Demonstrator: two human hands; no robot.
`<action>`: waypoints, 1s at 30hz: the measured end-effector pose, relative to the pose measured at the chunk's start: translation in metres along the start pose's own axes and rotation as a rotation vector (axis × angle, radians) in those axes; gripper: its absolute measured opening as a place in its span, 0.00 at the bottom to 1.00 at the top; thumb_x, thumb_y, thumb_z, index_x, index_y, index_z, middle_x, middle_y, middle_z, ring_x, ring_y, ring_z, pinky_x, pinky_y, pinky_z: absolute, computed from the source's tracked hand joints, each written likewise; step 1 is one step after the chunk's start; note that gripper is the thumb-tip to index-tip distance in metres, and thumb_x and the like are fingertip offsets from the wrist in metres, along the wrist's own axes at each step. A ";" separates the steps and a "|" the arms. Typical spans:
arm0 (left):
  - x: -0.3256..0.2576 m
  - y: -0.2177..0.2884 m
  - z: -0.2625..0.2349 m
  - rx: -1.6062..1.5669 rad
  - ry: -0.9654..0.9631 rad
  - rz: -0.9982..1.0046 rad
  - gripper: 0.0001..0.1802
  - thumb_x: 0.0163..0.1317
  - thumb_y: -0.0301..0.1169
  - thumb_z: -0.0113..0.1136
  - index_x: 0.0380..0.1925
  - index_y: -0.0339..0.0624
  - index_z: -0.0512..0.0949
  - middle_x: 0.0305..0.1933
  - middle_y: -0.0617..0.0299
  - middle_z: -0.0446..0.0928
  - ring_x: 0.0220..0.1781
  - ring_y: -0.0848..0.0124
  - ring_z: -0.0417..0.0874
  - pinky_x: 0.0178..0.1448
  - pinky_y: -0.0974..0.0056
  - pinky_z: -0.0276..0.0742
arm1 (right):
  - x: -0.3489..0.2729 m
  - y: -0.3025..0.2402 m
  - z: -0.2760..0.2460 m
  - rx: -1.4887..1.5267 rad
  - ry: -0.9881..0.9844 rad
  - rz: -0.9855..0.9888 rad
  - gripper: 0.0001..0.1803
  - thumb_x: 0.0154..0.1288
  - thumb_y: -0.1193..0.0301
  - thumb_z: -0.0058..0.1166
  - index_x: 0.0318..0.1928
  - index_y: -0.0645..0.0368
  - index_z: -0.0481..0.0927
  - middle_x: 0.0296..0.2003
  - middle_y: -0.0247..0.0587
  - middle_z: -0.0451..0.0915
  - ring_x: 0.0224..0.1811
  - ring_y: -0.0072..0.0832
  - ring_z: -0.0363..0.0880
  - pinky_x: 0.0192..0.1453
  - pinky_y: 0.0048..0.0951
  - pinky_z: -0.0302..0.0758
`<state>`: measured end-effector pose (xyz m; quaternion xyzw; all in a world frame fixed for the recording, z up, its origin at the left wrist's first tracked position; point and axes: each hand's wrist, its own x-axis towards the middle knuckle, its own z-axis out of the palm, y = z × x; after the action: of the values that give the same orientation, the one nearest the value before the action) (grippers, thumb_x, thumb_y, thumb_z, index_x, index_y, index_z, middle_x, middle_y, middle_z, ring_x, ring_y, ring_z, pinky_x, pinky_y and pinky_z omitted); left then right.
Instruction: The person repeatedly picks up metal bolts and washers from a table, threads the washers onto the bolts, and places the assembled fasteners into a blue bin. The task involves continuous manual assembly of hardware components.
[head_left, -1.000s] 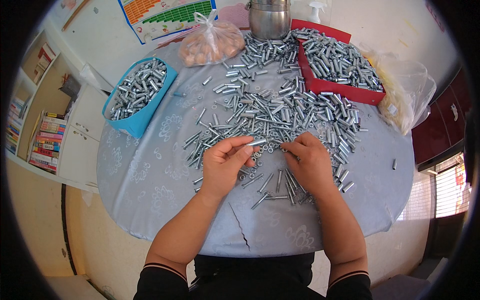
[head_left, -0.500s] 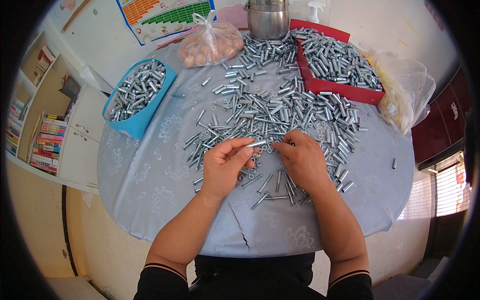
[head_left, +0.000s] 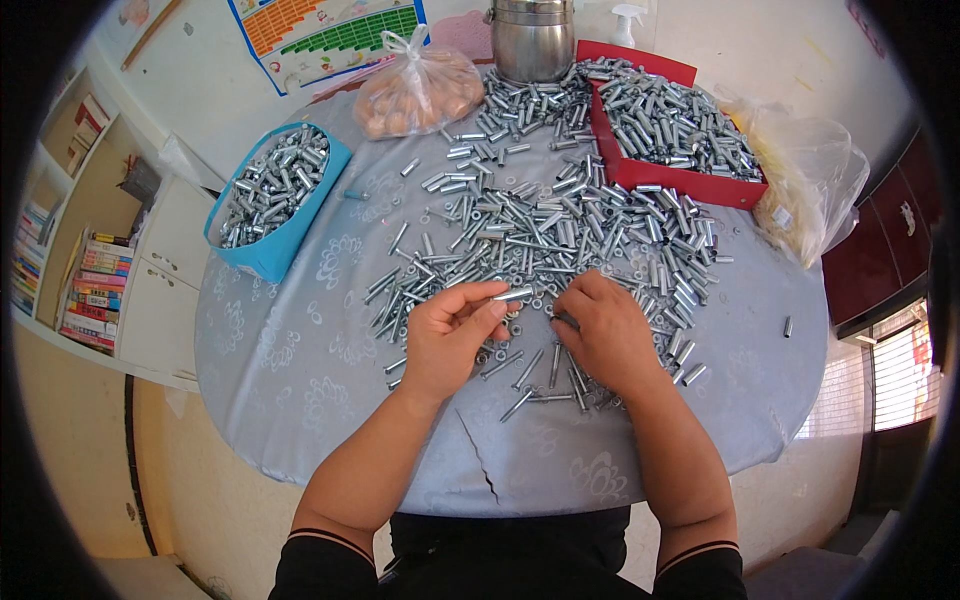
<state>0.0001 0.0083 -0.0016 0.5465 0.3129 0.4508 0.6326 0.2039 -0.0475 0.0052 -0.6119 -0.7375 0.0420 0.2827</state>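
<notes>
My left hand is closed, pinching a shiny metal sleeve between thumb and fingers, its free end pointing right. Just across from it, my right hand hovers low over the pile with its fingers curled in. Whatever those fingertips hold, if anything, is hidden. Under and beyond both hands spreads a heap of loose metal sleeves, bolts, nuts and washers. Several long bolts lie between my wrists, on the near side of the heap.
On the left stands a blue bin filled with metal fasteners. A red box, also full, sits at the back right beside a clear plastic bag. A tied bag of round brown items and a steel pot are at the back.
My right fingertips have drawn back from the sleeve's end, slightly toward me, and curled in more. My left hand keeps its hold on the sleeve with almost no movement.
</notes>
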 end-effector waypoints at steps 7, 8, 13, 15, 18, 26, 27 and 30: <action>0.001 0.001 0.000 0.012 -0.012 0.003 0.12 0.65 0.23 0.59 0.48 0.33 0.80 0.40 0.54 0.85 0.32 0.76 0.82 0.38 0.72 0.80 | -0.001 -0.002 0.000 0.124 0.056 0.031 0.08 0.52 0.75 0.65 0.35 0.58 0.81 0.35 0.38 0.78 0.38 0.37 0.80 0.44 0.34 0.77; 0.000 0.001 -0.001 0.014 -0.011 -0.001 0.12 0.65 0.23 0.59 0.48 0.33 0.80 0.40 0.54 0.85 0.32 0.76 0.82 0.38 0.72 0.80 | -0.001 -0.004 -0.001 0.172 0.066 0.063 0.08 0.52 0.75 0.65 0.34 0.58 0.81 0.35 0.38 0.79 0.37 0.34 0.81 0.43 0.33 0.77; -0.001 0.001 0.001 0.019 -0.037 -0.003 0.12 0.65 0.22 0.59 0.48 0.32 0.80 0.40 0.53 0.85 0.32 0.76 0.83 0.38 0.72 0.80 | -0.001 -0.013 0.000 0.823 0.146 0.466 0.07 0.59 0.78 0.64 0.37 0.62 0.80 0.37 0.36 0.83 0.35 0.19 0.80 0.41 0.22 0.76; -0.002 0.002 0.002 0.022 -0.049 -0.004 0.12 0.65 0.22 0.59 0.48 0.32 0.80 0.41 0.53 0.85 0.32 0.75 0.83 0.37 0.72 0.80 | -0.003 -0.006 0.006 0.981 0.188 0.464 0.08 0.60 0.79 0.64 0.39 0.63 0.79 0.37 0.35 0.83 0.36 0.17 0.80 0.42 0.20 0.76; -0.002 0.003 0.002 0.023 -0.050 -0.022 0.12 0.65 0.21 0.59 0.48 0.32 0.80 0.41 0.53 0.85 0.32 0.75 0.83 0.37 0.72 0.80 | -0.002 -0.004 0.007 1.067 0.191 0.423 0.10 0.60 0.80 0.63 0.42 0.64 0.80 0.36 0.34 0.83 0.37 0.17 0.80 0.43 0.21 0.77; -0.003 0.005 0.002 0.050 -0.084 -0.089 0.13 0.65 0.21 0.59 0.49 0.32 0.80 0.41 0.53 0.85 0.33 0.74 0.85 0.37 0.72 0.81 | -0.002 -0.011 0.000 1.146 0.120 0.447 0.11 0.60 0.81 0.64 0.43 0.64 0.81 0.36 0.32 0.82 0.38 0.17 0.79 0.43 0.20 0.77; -0.003 0.005 0.002 0.042 -0.084 -0.092 0.13 0.65 0.21 0.59 0.49 0.32 0.80 0.41 0.53 0.85 0.33 0.74 0.85 0.38 0.72 0.81 | -0.002 -0.011 -0.001 1.147 0.105 0.454 0.11 0.60 0.81 0.64 0.43 0.64 0.81 0.36 0.32 0.82 0.38 0.17 0.79 0.43 0.19 0.77; -0.003 0.005 0.001 0.015 -0.089 -0.096 0.12 0.65 0.21 0.59 0.49 0.32 0.80 0.41 0.53 0.85 0.33 0.73 0.85 0.38 0.72 0.82 | -0.003 -0.010 -0.003 1.144 0.074 0.473 0.10 0.60 0.80 0.64 0.42 0.64 0.81 0.36 0.33 0.82 0.37 0.17 0.79 0.43 0.19 0.77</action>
<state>-0.0011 0.0052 0.0031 0.5551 0.3139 0.3927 0.6627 0.1965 -0.0535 0.0107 -0.5112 -0.4321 0.4711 0.5745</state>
